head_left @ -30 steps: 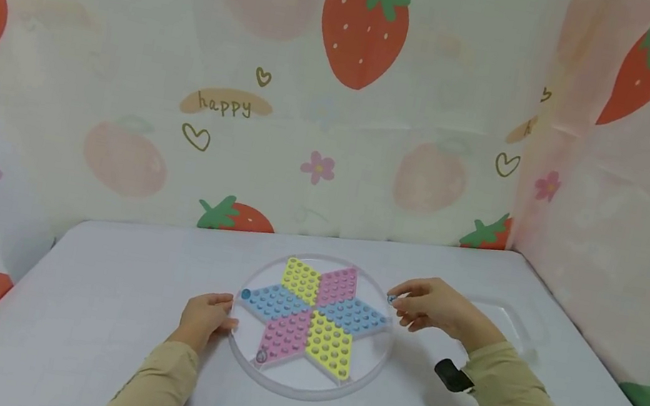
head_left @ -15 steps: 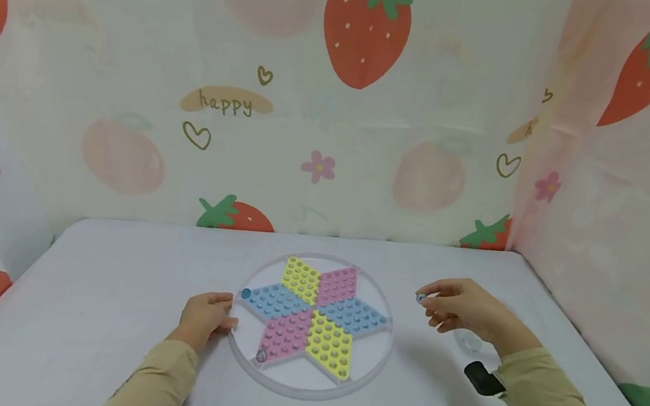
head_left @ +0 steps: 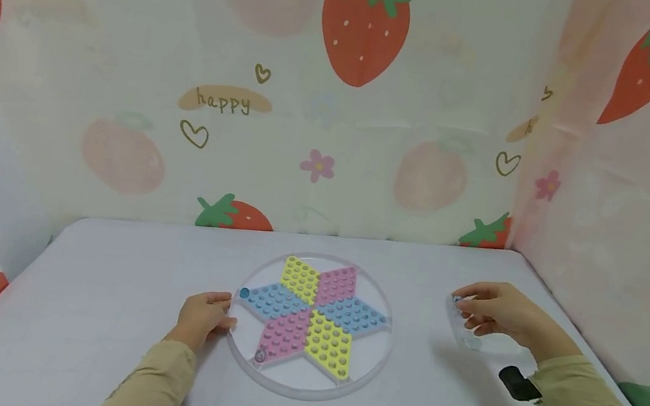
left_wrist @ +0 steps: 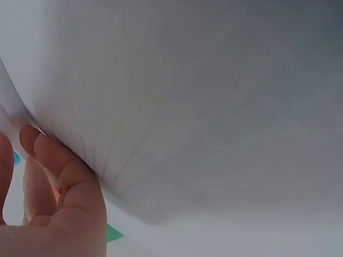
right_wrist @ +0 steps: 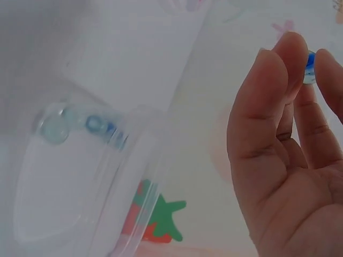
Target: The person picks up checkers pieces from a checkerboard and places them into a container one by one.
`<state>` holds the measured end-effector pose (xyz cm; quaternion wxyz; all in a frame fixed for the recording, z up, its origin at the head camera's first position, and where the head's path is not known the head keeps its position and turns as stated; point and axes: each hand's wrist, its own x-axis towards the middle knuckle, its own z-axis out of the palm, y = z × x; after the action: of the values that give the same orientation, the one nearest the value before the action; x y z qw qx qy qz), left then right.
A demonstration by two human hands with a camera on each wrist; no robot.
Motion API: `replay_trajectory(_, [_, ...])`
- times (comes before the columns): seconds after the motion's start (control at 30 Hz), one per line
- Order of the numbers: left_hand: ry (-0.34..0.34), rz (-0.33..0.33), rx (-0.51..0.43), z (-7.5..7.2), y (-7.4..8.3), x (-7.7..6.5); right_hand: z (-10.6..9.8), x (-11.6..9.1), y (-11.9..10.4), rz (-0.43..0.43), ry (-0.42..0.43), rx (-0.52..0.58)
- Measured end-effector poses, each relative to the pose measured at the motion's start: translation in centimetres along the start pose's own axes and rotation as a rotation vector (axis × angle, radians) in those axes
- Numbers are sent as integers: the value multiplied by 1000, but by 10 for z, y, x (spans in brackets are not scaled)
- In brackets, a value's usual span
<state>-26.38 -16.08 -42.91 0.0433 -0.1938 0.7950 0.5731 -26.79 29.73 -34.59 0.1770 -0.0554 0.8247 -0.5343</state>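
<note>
A round white Chinese checkers board (head_left: 302, 379) with a yellow, pink and blue star lies on the table. One blue marble (head_left: 244, 293) sits at its left point, and a clear marble (head_left: 260, 355) at the lower-left pink point. My left hand (head_left: 203, 316) holds the board's left rim; in the left wrist view its curled fingers (left_wrist: 69, 166) are at an edge. Raised to the right of the board, my right hand (head_left: 501, 312) pinches a blue-and-clear marble (right_wrist: 309, 68) between thumb and fingers.
Below my right hand is a clear plastic tray (head_left: 468, 340), partly covered by the hand. In the right wrist view it holds several clear and blue marbles (right_wrist: 96, 124). Strawberry-print sheets (head_left: 363, 21) stand behind and beside the white-covered table (head_left: 101, 323).
My right hand has moved rightward from the board's right edge to above the clear tray, keeping the marble pinched. My left hand has stayed at the left rim.
</note>
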Motion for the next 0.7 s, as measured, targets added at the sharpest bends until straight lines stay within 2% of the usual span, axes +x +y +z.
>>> replay_trajectory(0.2, [-13, 8, -20, -4, -4, -1, -8, -3, 12, 33, 31, -46])
replay_trajectory(0.5, [0, 4, 3, 0, -2, 4, -23, -1, 20, 53, 51, -94])
replay_trajectory(0.7, [-3, -3, -27, 1, -4, 5, -25, 8, 30, 100, 137, -185])
